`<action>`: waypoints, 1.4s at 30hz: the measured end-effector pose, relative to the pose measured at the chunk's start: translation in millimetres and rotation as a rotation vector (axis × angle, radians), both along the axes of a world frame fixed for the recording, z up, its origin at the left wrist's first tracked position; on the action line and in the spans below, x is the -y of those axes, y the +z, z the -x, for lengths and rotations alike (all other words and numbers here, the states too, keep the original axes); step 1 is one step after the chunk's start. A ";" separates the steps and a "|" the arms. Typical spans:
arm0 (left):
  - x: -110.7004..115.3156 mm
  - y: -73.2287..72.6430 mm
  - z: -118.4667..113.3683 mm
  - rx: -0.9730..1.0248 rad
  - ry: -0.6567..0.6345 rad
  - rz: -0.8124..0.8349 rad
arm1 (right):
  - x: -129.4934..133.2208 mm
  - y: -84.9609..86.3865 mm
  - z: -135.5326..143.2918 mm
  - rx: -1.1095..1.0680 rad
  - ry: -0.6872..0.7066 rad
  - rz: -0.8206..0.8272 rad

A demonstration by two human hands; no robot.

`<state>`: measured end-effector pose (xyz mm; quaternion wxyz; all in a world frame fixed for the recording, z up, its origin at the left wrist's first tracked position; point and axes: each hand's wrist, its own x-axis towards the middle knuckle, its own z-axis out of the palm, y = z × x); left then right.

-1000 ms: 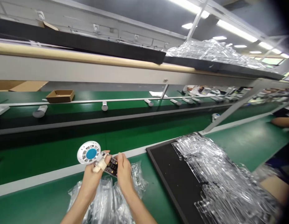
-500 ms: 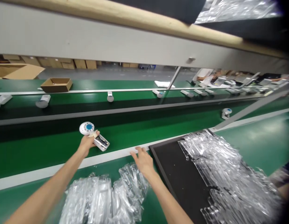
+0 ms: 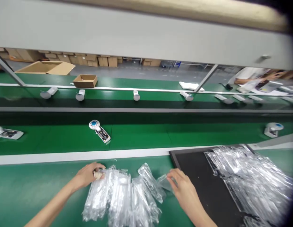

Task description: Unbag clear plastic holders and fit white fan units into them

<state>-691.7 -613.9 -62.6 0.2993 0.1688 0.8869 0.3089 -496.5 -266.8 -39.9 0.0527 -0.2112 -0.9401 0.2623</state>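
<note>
My left hand (image 3: pixel 90 174), with beige covers on its fingertips, is at the upper left end of a pile of clear plastic bags (image 3: pixel 120 195) with contents I cannot make out. Its fingers are curled closed on a bag end there. On the right, my right hand (image 3: pixel 184 189) pinches a thin clear plastic bag (image 3: pixel 164 182) beside the pile. Beyond my hands, a white device (image 3: pixel 103 134) with a round head, blue centre and exposed circuit board lies on the green conveyor belt (image 3: pixel 141 135).
A black tray (image 3: pixel 196 176) at right bears many clear plastic pieces (image 3: pixel 245 170). Similar devices lie on the belt at far left (image 3: pixel 10 133) and right (image 3: pixel 273 130). A brown carton (image 3: pixel 85 82) stands on the far line. A person (image 3: pixel 252 77) is at upper right. A grey panel (image 3: pixel 137 34) crosses overhead.
My left hand has let go of the white device, which now lies on the belt, and has come down to the bag pile. My right hand now pinches a clear bag. The view has turned.
</note>
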 end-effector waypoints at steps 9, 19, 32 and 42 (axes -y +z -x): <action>-2.0 10.8 -25.2 -0.102 0.078 -0.228 | 11.1 69.7 -23.0 -0.333 -0.277 0.261; -2.8 87.6 -81.1 -0.395 -0.088 -0.338 | 63.4 58.4 7.8 -0.028 0.006 0.356; 23.5 118.9 -70.1 -0.579 0.007 -0.410 | 133.5 -36.2 95.5 0.353 0.215 0.284; 21.7 112.9 -76.8 -0.506 0.022 -0.485 | 114.6 26.8 39.5 0.128 0.266 0.254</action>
